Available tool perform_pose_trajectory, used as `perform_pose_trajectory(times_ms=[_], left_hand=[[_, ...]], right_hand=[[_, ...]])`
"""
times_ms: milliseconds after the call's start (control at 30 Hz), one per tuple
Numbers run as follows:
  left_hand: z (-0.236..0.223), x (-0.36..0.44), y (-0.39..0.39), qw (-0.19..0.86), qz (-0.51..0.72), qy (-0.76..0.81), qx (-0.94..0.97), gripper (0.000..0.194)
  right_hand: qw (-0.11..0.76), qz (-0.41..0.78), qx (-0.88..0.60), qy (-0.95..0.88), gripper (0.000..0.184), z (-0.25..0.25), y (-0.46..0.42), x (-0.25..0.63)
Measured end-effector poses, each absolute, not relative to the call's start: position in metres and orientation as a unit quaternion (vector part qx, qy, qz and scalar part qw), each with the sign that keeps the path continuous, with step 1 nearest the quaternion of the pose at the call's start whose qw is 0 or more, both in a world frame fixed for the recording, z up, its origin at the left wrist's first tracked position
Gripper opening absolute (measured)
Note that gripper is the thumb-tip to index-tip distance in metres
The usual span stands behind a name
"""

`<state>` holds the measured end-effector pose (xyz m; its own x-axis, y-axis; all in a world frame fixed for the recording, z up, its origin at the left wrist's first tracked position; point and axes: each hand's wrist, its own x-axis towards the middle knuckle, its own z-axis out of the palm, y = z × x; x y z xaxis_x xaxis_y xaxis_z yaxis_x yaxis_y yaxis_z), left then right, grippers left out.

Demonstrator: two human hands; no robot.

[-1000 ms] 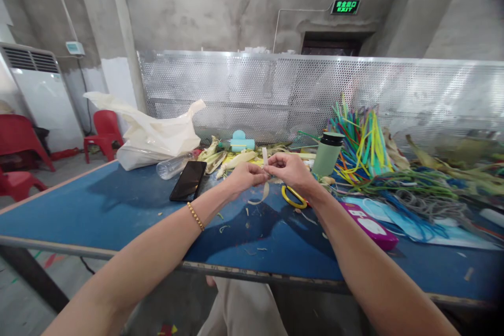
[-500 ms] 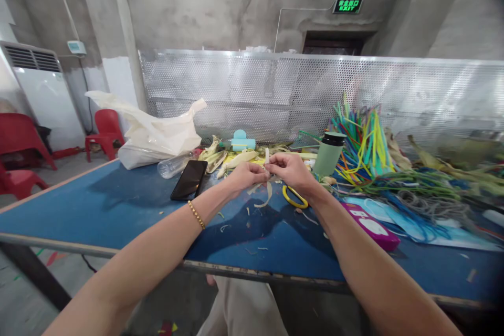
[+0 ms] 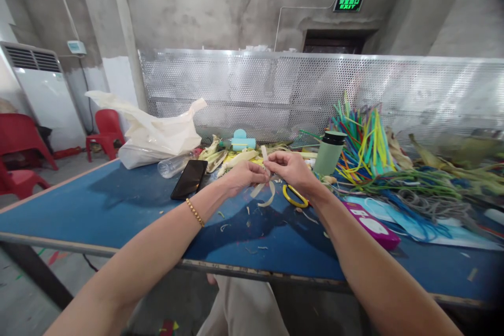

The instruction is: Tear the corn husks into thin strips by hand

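My left hand (image 3: 248, 177) and my right hand (image 3: 289, 168) meet above the blue table, their fingertips almost touching. Both pinch a pale corn husk strip (image 3: 264, 153), whose one end sticks up between them while a curled tail (image 3: 270, 198) hangs below. The exact spot where the fingers grip it is hidden. Under my right wrist lie scissors, of which the yellow handle (image 3: 294, 197) shows. Behind my left hand are pale corn husks (image 3: 240, 159). Small husk scraps (image 3: 224, 228) are scattered in front of the hands.
A black phone (image 3: 189, 179), a clear plastic bottle (image 3: 173, 166) and a white plastic bag (image 3: 159, 136) lie to the left. On the right stand a green tumbler (image 3: 329, 156) and a bundle of coloured strips (image 3: 372, 142), near a magenta box (image 3: 374, 224) and blue masks (image 3: 429, 226).
The strip's upper end has tipped slightly left, and its lower curl has swung a little to the right. Both hands stay pinched together in nearly the same place.
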<state>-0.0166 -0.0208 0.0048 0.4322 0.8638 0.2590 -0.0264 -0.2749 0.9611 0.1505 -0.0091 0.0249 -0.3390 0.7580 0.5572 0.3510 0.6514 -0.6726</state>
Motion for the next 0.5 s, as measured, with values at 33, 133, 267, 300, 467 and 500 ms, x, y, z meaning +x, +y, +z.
perform_pose_trajectory(times_ms=[33, 133, 267, 300, 467, 500], left_hand=[[0.0047, -0.0165, -0.02, 0.514, 0.44, 0.318, 0.664, 0.016], [0.0033, -0.017, -0.0172, 0.528, 0.441, 0.319, 0.652, 0.013], [0.0024, -0.019, -0.0152, 0.57, 0.416, 0.298, 0.643, 0.02], [0.0025, -0.0194, -0.015, 0.574, 0.412, 0.296, 0.643, 0.022], [0.0019, -0.0202, -0.0134, 0.554, 0.424, 0.313, 0.644, 0.019], [0.0015, -0.0202, -0.0131, 0.551, 0.424, 0.319, 0.644, 0.016]], right_hand=[[0.443, 0.226, -0.355, -0.792, 0.023, 0.0254, -0.0093, 0.1516], [0.427, 0.221, -0.358, -0.801, 0.023, 0.026, -0.0092, 0.1538], [0.431, 0.206, -0.35, -0.806, 0.023, 0.0263, -0.0089, 0.1538], [0.433, 0.201, -0.35, -0.806, 0.023, 0.0263, -0.0088, 0.1535], [0.438, 0.174, -0.339, -0.814, 0.023, 0.027, -0.0091, 0.1514], [0.442, 0.169, -0.335, -0.815, 0.022, 0.0273, -0.0095, 0.1508]])
